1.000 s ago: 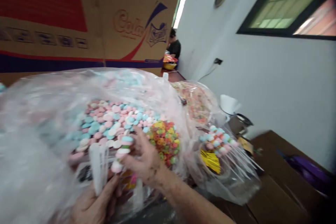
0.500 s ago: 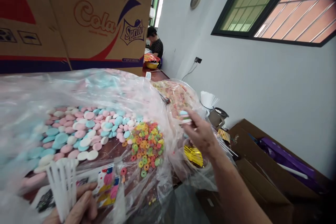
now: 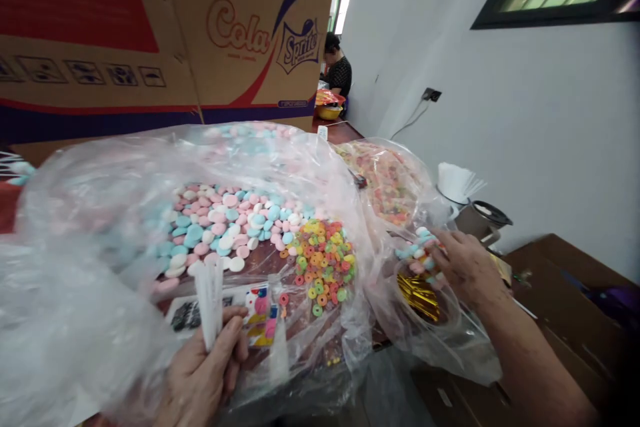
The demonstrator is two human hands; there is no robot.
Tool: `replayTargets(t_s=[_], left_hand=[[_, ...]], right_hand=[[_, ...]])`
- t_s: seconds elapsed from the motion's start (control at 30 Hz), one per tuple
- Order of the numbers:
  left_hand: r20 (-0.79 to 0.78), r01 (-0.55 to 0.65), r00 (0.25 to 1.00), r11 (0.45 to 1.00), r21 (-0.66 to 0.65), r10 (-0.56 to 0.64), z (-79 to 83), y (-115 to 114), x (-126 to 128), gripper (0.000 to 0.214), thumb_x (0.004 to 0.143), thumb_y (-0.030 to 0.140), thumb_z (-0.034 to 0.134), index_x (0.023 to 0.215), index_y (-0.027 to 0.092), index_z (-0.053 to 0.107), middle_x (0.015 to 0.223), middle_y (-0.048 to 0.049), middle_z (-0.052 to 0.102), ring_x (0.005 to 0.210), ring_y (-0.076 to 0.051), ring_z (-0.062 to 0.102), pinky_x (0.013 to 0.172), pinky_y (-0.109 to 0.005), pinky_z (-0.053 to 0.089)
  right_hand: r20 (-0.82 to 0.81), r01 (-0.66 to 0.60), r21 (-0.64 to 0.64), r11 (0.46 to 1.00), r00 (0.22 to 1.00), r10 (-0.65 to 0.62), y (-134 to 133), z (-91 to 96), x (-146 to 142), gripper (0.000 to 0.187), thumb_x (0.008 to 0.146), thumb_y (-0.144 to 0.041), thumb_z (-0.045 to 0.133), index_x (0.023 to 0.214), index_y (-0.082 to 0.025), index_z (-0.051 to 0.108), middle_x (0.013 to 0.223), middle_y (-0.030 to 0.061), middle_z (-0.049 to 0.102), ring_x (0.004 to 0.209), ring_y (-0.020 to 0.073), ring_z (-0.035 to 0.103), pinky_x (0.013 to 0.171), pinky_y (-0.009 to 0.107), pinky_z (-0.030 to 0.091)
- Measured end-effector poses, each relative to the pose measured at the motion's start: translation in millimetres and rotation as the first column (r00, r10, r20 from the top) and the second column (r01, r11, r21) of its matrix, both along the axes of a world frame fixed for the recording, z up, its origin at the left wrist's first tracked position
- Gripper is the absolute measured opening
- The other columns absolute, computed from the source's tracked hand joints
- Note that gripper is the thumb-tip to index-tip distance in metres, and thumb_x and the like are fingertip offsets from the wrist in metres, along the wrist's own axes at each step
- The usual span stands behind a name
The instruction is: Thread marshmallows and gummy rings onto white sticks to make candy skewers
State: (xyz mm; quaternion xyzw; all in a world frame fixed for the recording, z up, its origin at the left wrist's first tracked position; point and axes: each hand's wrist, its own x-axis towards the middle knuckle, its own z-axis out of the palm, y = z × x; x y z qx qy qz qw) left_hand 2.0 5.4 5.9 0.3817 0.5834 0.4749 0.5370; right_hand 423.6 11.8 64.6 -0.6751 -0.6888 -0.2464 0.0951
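My left hand (image 3: 207,360) is closed around a bunch of flat white plastic sticks (image 3: 210,293), which stand upright and fan out a little at the top. Over to the right, my right hand (image 3: 467,267) curls its fingers on a candy skewer (image 3: 436,255) at a heap of pink, blue and white candies (image 3: 417,253). Its fingertips are partly hidden among them. Just below lies a bundle of gold twist ties (image 3: 419,297) in a round clear tub. Pastel candy discs (image 3: 215,220) and fruit-coloured gummy rings (image 3: 323,260) spill from a large clear bag (image 3: 240,153).
A large cola carton (image 3: 185,33) stands behind the candy. Another clear bag of gummy rings (image 3: 393,187) lies right of it. Farther right are a cup of white sticks (image 3: 456,183), a lidded mug (image 3: 483,220) and brown cardboard (image 3: 560,273). A person (image 3: 340,70) sits far back.
My right hand has lowered the stacked candies to the heap above the gold ties. The left hand still grips the sticks. The view has swung left.
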Motion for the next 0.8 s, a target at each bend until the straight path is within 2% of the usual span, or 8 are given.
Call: replayTargets(t_s=[0.1, 0.2, 0.33, 0.4, 0.43, 0.53, 0.63, 0.8], left_hand=[[0.023, -0.010, 1.000, 1.000, 0.001, 0.010, -0.5, 0, 2, 0.040, 0.072, 0.052, 0.070, 0.093, 0.017, 0.066, 0.051, 0.0053, 0.058, 0.027, -0.008, 0.039, 0.026, -0.019, 0.026], [0.050, 0.020, 0.999, 1.000, -0.003, -0.019, -0.9, -1, 2, 0.042, 0.072, 0.053, 0.070, 0.092, 0.016, 0.066, 0.051, 0.0057, 0.057, 0.027, -0.007, 0.039, 0.027, -0.018, 0.026], [0.039, 0.008, 0.999, 1.000, 0.009, -0.008, 4.4, -3, 2, 0.038, 0.074, 0.050, 0.070, 0.090, 0.016, 0.066, 0.051, 0.0057, 0.058, 0.027, -0.007, 0.039, 0.027, -0.017, 0.028], [-0.002, -0.008, 1.000, 1.000, 0.004, 0.008, 4.1, -4, 2, 0.038, 0.073, 0.052, 0.070, 0.089, 0.017, 0.066, 0.050, 0.0054, 0.059, 0.027, -0.008, 0.040, 0.027, -0.019, 0.029], [-0.017, -0.014, 1.000, 1.000, 0.003, 0.014, 2.0, -3, 0, 0.040, 0.073, 0.053, 0.070, 0.089, 0.017, 0.066, 0.050, 0.0054, 0.059, 0.027, -0.009, 0.040, 0.026, -0.019, 0.030], [-0.051, -0.015, 0.999, 1.000, -0.021, 0.014, -9.6, 1, -5, 0.047, 0.071, 0.062, 0.068, 0.088, 0.017, 0.066, 0.047, 0.0049, 0.058, 0.026, -0.010, 0.039, 0.024, -0.020, 0.028], [-0.066, 0.068, 0.995, 0.997, -0.048, -0.071, -19.7, 4, -11, 0.052, 0.070, 0.067, 0.069, 0.083, 0.017, 0.065, 0.045, 0.0037, 0.057, 0.030, -0.011, 0.044, 0.027, -0.019, 0.031], [0.011, 0.144, 0.990, 0.990, -0.001, -0.144, -14.9, 4, -13, 0.052, 0.067, 0.065, 0.074, 0.084, 0.017, 0.065, 0.046, 0.0039, 0.058, 0.033, -0.012, 0.046, 0.030, -0.020, 0.035]], right_hand=[[-0.156, -0.084, 0.148, 0.985, 0.982, 0.108, 7, 12.4, -39, 0.033, 0.096, -0.034, 0.041, 0.109, -0.018, 0.066, 0.098, 0.0139, 0.068, 0.095, 0.0303, 0.061, 0.085, 0.044, 0.048], [-0.370, -0.238, 0.219, 0.946, 0.877, 0.306, 13, 16.1, -103, 0.025, 0.098, -0.031, 0.044, 0.109, -0.023, 0.065, 0.100, 0.0091, 0.070, 0.097, 0.0255, 0.064, 0.088, 0.040, 0.049], [-0.568, -0.509, 0.162, 0.846, 0.653, 0.501, 12, 10.5, -193, 0.021, 0.098, -0.021, 0.045, 0.106, -0.021, 0.064, 0.099, 0.0071, 0.071, 0.093, 0.0204, 0.065, 0.084, 0.031, 0.051], [-0.594, -0.594, 0.100, 0.798, 0.608, 0.527, 11, 5.5, -228, 0.023, 0.098, -0.018, 0.041, 0.100, -0.019, 0.064, 0.091, 0.0067, 0.070, 0.087, 0.0198, 0.063, 0.081, 0.031, 0.051], [-0.580, -0.625, 0.051, 0.779, 0.616, 0.532, 12, 2.5, -242, 0.023, 0.098, -0.018, 0.041, 0.096, -0.019, 0.064, 0.087, 0.0059, 0.069, 0.085, 0.0200, 0.063, 0.081, 0.031, 0.050], [-0.533, -0.632, -0.034, 0.774, 0.667, 0.521, 13, -8.5, -267, 0.018, 0.097, -0.020, 0.044, 0.092, -0.019, 0.061, 0.086, 0.0042, 0.067, 0.084, 0.0198, 0.061, 0.080, 0.030, 0.049], [-0.503, -0.625, -0.056, 0.779, 0.691, 0.519, 10, -20.5, -276, 0.015, 0.096, -0.021, 0.045, 0.090, -0.021, 0.059, 0.085, 0.0041, 0.065, 0.081, 0.0206, 0.060, 0.075, 0.031, 0.048], [-0.606, -0.591, -0.106, 0.800, 0.676, 0.419, 1, -27.8, -280, 0.012, 0.095, -0.025, 0.050, 0.093, -0.021, 0.061, 0.084, 0.0031, 0.065, 0.080, 0.0193, 0.060, 0.073, 0.028, 0.048]])
